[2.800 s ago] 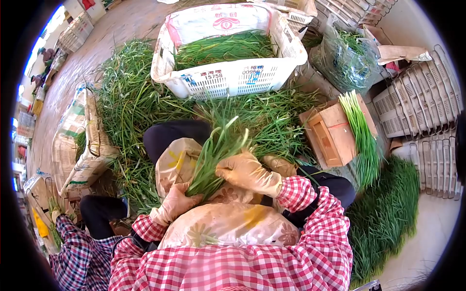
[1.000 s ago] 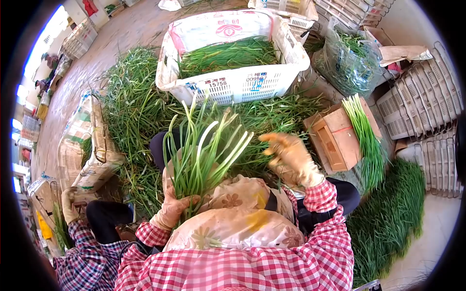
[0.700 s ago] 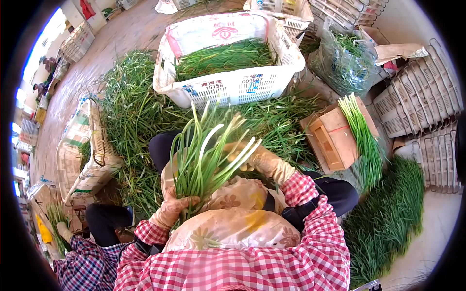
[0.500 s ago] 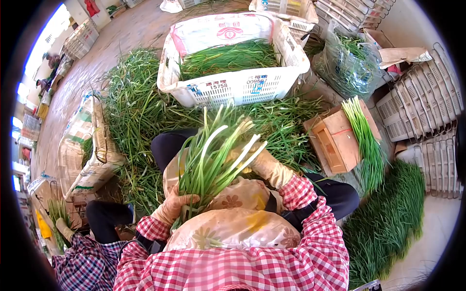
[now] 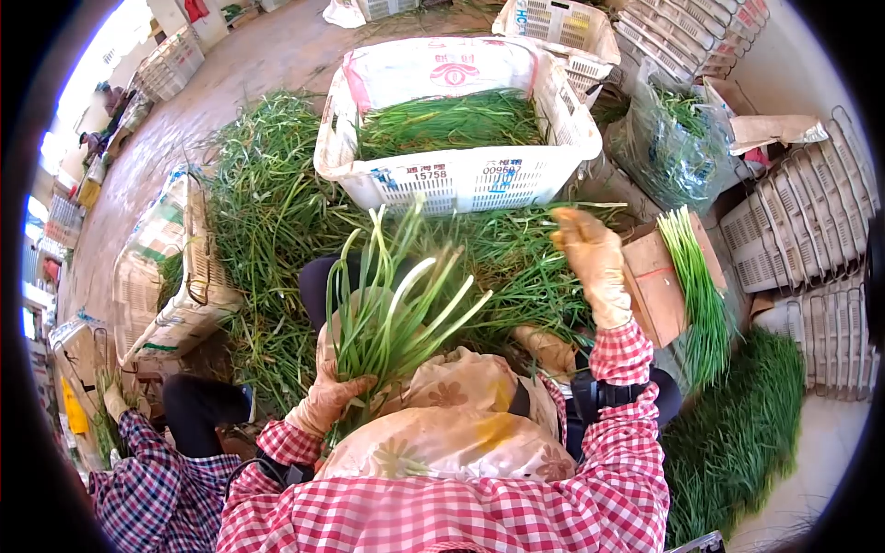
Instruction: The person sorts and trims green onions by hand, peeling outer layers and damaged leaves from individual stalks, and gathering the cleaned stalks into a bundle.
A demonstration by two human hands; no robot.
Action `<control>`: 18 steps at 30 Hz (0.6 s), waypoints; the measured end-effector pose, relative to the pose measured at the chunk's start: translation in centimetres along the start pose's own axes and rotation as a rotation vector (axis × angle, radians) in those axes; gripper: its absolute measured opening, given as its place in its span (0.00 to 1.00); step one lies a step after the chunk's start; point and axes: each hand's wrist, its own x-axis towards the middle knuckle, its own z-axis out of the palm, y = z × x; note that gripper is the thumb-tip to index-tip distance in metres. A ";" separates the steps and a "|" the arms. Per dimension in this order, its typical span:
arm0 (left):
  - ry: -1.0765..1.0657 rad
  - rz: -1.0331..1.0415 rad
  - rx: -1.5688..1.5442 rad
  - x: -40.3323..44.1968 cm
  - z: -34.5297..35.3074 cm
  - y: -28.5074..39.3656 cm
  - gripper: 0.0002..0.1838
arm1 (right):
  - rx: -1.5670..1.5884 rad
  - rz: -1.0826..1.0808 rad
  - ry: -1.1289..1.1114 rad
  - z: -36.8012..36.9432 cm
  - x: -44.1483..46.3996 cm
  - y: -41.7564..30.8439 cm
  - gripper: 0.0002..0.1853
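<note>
"The bunch of green stalks: where is it?"

"In the left hand, which is wrapped round its near end, above the far left edge of the stained apron. Pale ends fan out away from the person."

"And the right hand?"

"Raised by the left edge of the wooden box, fingers close together; whether they pinch a blade, I cannot tell."

"Anything on that box?"

"A second bundle, along its right edge, green tips hanging past the near corner."
</note>
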 end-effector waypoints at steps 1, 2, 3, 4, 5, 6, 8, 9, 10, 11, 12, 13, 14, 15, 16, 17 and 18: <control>-0.022 -0.067 0.030 -0.2 0.2 0.4 0.37 | -0.081 -0.138 -0.071 1.2 -0.6 -1.7 0.13; -0.046 -0.133 0.060 -0.4 0.4 0.7 0.33 | -0.306 -0.346 -0.103 2.0 -0.7 -2.5 0.12; -0.036 -0.113 0.157 -0.6 0.6 0.9 0.23 | -0.363 -0.342 -0.258 2.5 -1.1 -5.2 0.14; -0.059 -0.104 0.195 -0.7 0.7 0.8 0.22 | -0.462 -0.566 -0.434 3.1 -0.3 -5.5 0.17; -0.082 -0.093 0.232 -0.8 0.7 0.7 0.22 | -0.503 -0.607 -0.585 4.1 0.4 -4.8 0.22; -0.105 -0.084 0.268 -1.0 0.8 0.6 0.21 | -0.597 -0.627 -0.712 4.7 0.4 -5.2 0.27; -0.116 -0.095 0.187 -1.2 1.4 0.6 0.19 | -0.842 -0.248 -1.013 5.9 -0.2 -7.3 0.32; -0.127 -0.127 0.158 -1.4 1.4 0.5 0.20 | -0.747 -0.189 -1.127 6.4 -0.4 -7.3 0.35; -0.134 -0.159 0.128 -1.6 1.3 0.3 0.20 | -0.645 -0.133 -1.240 6.7 -0.5 -7.5 0.38; -0.146 -0.161 0.094 -1.7 0.6 -0.8 0.22 | -0.583 -0.074 -1.376 6.7 -0.7 -7.9 0.37; -0.142 -0.171 0.075 -1.8 0.6 -0.7 0.22 | -0.506 -0.282 -1.404 7.4 -0.8 -6.9 0.30; -0.135 -0.180 0.057 -1.7 0.6 -0.2 0.21 | -0.472 -0.238 -1.379 7.5 -1.2 -6.1 0.29; -0.126 -0.186 0.038 -1.6 0.7 0.3 0.21 | -0.440 -0.198 -1.355 7.6 -1.7 -5.4 0.28; -0.127 -0.201 0.006 -1.5 1.0 0.9 0.27 | -0.437 -0.260 -1.207 7.8 -2.4 -5.1 0.30; -0.122 -0.192 0.026 -1.4 0.9 0.9 0.28 | -0.655 -0.332 -1.163 7.9 -2.2 -5.3 0.29; -0.120 -0.181 0.046 -1.3 0.8 0.9 0.29 | -0.733 -0.342 -1.123 8.1 -1.8 -4.9 0.27; -0.120 -0.169 0.065 -1.1 0.7 0.8 0.30 | -0.814 -0.352 -1.080 8.0 -1.6 -4.7 0.26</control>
